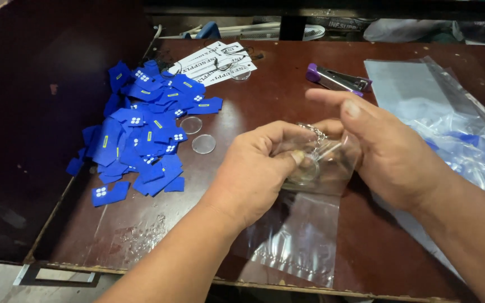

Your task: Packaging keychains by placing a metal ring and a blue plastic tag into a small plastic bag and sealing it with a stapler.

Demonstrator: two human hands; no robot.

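Note:
My left hand (pixel 256 168) and my right hand (pixel 380 148) meet over the middle of a dark red table (pixel 254 101). Between them they hold the top of a small clear plastic bag (pixel 298 235) that hangs down toward the table's front edge. A clear round keychain piece with a short metal chain (pixel 312 151) sits at the bag's mouth, pinched under my left thumb. My right thumb and forefinger are raised above it.
A heap of blue fabric tags (pixel 141 123) lies at the left, with two clear round discs (pixel 197 134) beside it. White printed cards (pixel 214 62) lie at the back, a purple stapler (pixel 338 78) at back centre, and a pile of clear bags (pixel 450 123) at the right.

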